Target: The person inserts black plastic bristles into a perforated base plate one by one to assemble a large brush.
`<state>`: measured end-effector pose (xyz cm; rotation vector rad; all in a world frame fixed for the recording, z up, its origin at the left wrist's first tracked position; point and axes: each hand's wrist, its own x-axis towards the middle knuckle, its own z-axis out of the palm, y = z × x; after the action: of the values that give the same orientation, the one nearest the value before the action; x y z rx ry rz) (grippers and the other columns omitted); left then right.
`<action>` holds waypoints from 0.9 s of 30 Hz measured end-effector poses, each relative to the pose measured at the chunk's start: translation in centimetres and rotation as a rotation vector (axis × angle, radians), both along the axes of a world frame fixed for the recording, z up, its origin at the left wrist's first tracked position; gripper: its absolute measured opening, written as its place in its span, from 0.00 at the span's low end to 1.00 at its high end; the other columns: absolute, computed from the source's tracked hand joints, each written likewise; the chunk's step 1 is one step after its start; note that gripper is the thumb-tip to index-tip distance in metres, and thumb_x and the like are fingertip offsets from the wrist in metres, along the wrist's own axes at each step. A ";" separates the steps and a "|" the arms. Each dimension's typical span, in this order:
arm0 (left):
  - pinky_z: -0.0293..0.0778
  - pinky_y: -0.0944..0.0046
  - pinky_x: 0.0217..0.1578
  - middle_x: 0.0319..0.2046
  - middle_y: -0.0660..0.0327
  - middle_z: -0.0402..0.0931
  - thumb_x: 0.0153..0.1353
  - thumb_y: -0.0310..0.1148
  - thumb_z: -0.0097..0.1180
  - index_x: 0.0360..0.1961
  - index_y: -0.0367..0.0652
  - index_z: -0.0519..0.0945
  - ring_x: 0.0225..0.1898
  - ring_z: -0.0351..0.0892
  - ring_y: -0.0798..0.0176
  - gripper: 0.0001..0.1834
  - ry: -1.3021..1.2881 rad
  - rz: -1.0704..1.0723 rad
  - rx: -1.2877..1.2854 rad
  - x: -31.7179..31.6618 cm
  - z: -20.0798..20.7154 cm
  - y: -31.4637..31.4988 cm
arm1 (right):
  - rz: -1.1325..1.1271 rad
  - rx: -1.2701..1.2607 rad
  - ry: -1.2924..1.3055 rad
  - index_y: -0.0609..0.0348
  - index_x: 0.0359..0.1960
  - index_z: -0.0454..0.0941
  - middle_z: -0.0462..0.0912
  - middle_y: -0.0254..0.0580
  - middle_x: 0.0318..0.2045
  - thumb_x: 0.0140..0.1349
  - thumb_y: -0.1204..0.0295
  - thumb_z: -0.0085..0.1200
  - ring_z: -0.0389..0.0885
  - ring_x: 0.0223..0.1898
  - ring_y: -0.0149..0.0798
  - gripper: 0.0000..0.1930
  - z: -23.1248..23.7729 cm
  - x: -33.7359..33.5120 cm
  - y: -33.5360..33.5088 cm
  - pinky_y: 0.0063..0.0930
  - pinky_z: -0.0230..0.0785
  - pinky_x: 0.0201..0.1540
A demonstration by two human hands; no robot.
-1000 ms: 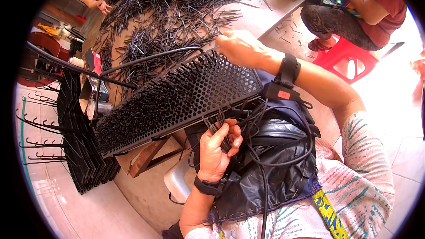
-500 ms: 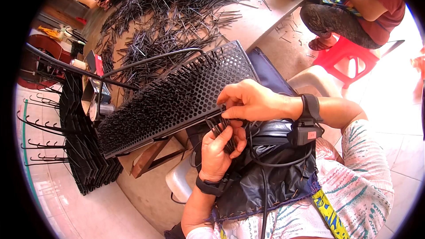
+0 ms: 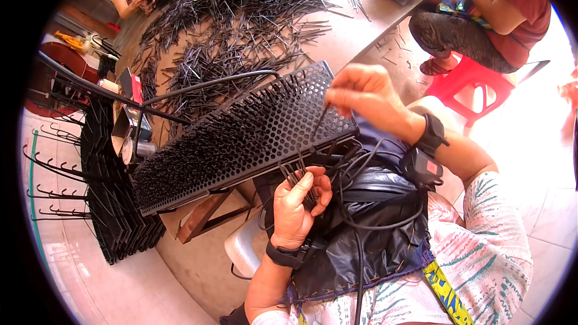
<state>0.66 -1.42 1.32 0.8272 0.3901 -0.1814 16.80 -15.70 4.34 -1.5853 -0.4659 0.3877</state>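
In front of me a black perforated rack lies tilted, its left part densely filled with upright thin black sticks. Toward its right end many round holes are bare. Above that bare part, my right hand pinches one thin black stick that points down at the holes. Below the rack's near edge, my left hand closes round a small bundle of black sticks, their ends poking up past the fingers. Both wrists wear black straps.
A large heap of loose black sticks covers the table beyond the rack. Stacked black racks with hooks stand at left. A person on a red stool sits far right, another person at far left. Black cables cross my lap.
My right hand has moved up and right, away from my left hand, with one black stick now in its fingers over the rack. The left hand stays nearly still.
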 end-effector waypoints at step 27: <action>0.57 0.75 0.13 0.25 0.56 0.73 0.59 0.31 0.44 0.35 0.36 0.73 0.20 0.70 0.65 0.10 0.004 -0.001 -0.041 0.0 -0.1 0.0 | -0.011 -0.249 -1.114 0.63 0.25 0.68 0.73 0.50 0.20 0.50 0.78 0.47 0.73 0.25 0.51 0.02 -2.6 6.5 4.1 0.36 0.65 0.25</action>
<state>0.61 -1.41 1.24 0.7868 0.3884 -0.1917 23.33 -11.56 1.71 -1.9516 -1.2803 -0.5252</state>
